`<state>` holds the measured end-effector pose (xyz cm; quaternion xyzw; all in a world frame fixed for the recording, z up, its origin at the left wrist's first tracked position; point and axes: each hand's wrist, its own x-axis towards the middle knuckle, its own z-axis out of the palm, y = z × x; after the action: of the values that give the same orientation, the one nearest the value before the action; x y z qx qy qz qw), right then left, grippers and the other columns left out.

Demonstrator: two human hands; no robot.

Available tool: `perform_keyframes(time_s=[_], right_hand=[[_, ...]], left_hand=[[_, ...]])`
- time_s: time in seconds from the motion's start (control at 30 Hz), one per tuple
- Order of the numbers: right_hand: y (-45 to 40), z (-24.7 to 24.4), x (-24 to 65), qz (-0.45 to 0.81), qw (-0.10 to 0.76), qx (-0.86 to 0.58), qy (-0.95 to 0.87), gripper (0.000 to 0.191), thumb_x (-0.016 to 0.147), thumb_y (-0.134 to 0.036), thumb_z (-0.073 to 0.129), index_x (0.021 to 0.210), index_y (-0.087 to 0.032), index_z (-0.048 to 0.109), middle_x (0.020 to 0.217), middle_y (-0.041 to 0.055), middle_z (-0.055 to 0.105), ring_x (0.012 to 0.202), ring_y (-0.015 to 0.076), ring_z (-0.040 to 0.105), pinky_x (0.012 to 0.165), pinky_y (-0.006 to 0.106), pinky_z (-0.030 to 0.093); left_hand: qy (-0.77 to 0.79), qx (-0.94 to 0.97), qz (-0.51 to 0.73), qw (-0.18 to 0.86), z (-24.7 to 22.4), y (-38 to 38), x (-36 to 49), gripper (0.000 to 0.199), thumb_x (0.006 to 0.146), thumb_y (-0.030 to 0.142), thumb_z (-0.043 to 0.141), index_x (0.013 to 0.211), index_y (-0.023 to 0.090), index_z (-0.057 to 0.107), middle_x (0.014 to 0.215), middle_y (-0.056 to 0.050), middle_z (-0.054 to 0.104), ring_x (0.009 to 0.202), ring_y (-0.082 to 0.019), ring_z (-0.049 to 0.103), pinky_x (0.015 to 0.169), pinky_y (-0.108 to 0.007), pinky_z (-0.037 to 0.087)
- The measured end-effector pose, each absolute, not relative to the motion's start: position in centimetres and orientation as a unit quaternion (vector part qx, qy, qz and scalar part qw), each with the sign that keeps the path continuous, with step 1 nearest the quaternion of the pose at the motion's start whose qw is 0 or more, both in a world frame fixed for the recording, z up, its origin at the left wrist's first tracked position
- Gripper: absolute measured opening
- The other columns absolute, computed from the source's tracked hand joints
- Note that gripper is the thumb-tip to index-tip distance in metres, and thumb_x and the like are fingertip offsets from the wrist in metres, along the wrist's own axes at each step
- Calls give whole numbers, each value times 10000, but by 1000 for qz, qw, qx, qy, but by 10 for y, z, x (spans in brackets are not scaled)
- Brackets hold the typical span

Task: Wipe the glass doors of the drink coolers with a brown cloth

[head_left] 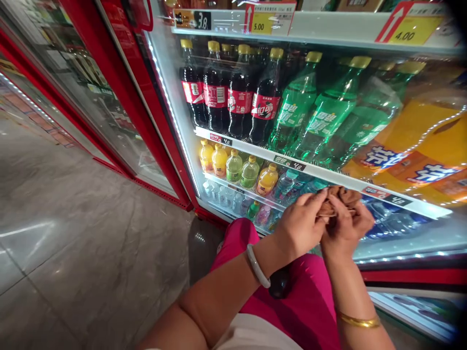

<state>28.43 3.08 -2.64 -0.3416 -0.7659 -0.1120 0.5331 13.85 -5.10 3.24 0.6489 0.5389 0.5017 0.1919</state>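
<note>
A crumpled brown cloth [348,197] is bunched up between my two hands in front of the open drinks cooler. My left hand [301,226], with a pale bangle on the wrist, pinches its left side. The fingers of my right hand [343,231] are closed on it from the right and below. Both hands hover near a shelf edge with a price label [399,200]. Just behind them are water bottles [390,221] on a lower shelf, partly hidden by the hands.
Cola bottles [239,99], green soda bottles [330,114] and large orange soda bottles [419,146] fill the shelf above. Small juice bottles [241,167] stand lower left. The red door frame [146,116] borders the left, beside the grey tiled floor [91,253].
</note>
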Motion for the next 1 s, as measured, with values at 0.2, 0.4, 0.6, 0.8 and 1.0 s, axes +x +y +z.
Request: perform_keyframes(time_s=[0.2,0.4,0.6,0.8,1.0], right_hand=[[22,43,241,-160,617,-349,-687,526,906,-239,665,1427,-259,599,1417,179,494,1340,386,489,1084,609,414],[24,9,225,-226,558,-317,-733,385,904,-234,690,1281,-316,690,1273,112,654,1188,335,554,988,528,482],[21,-6,283,-190,569,-374,-707,422,832,-280,717,1250,-334,718,1258,108,671,1175,377,623,998,626,485],[28,39,271,-185,633,-439,-609,492,780,-322,780,1266,-310,709,1325,123,634,1245,387,582,1057,642,429],[20,-8,261,-198,529,-349,-748,394,864,-241,713,1254,-294,698,1216,121,658,1195,348,555,996,564,475]], left_hand=[[552,662,507,19,54,-56,122,591,1017,259,477,1599,234,374,1703,-89,294,1605,-280,226,1316,-458,258],[563,665,490,-27,21,-41,111,753,976,134,398,1666,170,98,1750,-149,153,1628,-294,50,1316,-556,188],[552,706,443,-27,12,-40,117,844,875,108,550,1650,213,233,1753,-127,141,1618,-337,35,1303,-598,186],[560,695,450,-41,22,-27,120,796,921,144,529,1651,182,214,1750,-163,124,1618,-334,42,1298,-603,167],[547,707,446,-48,4,-16,110,794,931,161,512,1658,231,201,1746,-116,190,1620,-333,99,1297,-613,157]])
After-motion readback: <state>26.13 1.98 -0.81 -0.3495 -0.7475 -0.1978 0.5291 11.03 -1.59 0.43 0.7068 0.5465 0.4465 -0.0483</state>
